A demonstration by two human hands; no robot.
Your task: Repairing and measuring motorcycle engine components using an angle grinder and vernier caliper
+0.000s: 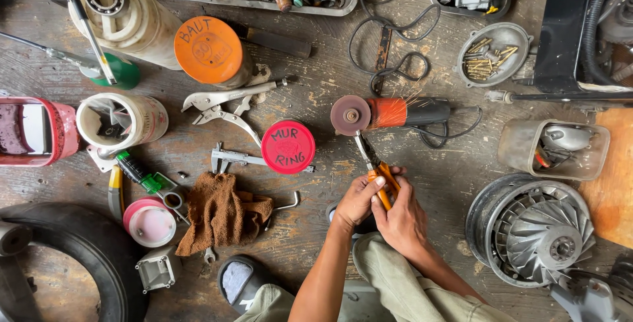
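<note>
Scuffed grey wooden floor (316,243) strewn with workshop parts, both hands (382,206) closed on orange-handled pliers (377,170), tip against orange-bodied angle grinder's disc (351,116), sparks flying

Pliers in my hands: orange-handled steel pliers (377,170), glossy plastic grips, dull metal jaws.
Grinder just beyond: rough brown abrasive disc (351,116).
Left of my hands: coarse brown cloth rag (219,213).
Floor beneath: worn, scratched grey wooden boards (316,91).

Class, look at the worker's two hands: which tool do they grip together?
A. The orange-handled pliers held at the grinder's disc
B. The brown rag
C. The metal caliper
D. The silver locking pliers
A: the left hand and right hand both close around the orange-handled pliers, whose tip points at the orange angle grinder's disc.
</note>
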